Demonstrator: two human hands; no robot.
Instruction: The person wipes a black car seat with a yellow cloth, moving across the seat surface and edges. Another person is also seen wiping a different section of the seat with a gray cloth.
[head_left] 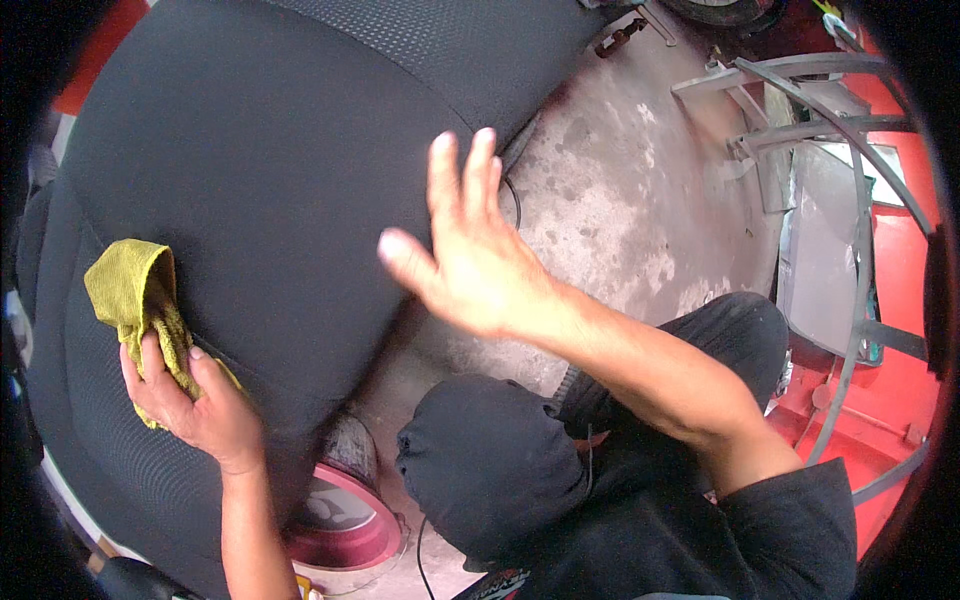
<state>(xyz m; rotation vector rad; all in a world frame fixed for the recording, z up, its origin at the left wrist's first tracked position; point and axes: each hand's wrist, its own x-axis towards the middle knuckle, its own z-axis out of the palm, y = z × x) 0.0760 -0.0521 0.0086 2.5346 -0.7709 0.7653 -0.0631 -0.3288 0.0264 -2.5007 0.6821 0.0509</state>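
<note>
A large black fabric seat [270, 170], with textured panels along its edges, fills the left and middle of the view. My left hand [205, 410] grips a bunched yellow cloth [130, 285] against the seat's left part. Part of the cloth folds up above my fingers. Over the seat's right edge, my right hand [475, 250] is open with its fingers stretched out, holding nothing. Whether its palm touches the fabric, I cannot tell.
A pink basin [375, 535] stands on the grey concrete floor [620, 200] below the seat. My bent knees in dark trousers are close by. On the right are a bent metal frame [850, 130] and red panels [900, 270]. A dark bottle [620, 38] lies at the far side.
</note>
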